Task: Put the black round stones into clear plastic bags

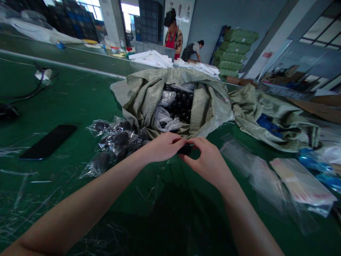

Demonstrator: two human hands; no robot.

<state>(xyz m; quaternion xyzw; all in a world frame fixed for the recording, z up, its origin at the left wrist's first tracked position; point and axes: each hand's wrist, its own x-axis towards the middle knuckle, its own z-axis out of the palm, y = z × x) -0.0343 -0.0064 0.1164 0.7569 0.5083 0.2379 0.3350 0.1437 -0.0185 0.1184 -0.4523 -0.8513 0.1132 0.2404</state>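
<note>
My left hand (162, 146) and my right hand (207, 160) meet over the green table (69, 99), both pinching one small black round part (184, 149) between their fingertips. Just beyond them lies an open grey-green woven sack (149, 92) with many black round parts (182, 101) and crumpled clear plastic inside. To the left of my left hand sits a heap of black parts sealed in clear bags (117, 142).
Empty clear bags (279, 177) lie at the right, beside a second woven sack (269, 113) with blue items. A black phone (49, 141) and cables lie at the left. Plastic scraps litter the near table. Two people work by white boxes (154, 58) at the back.
</note>
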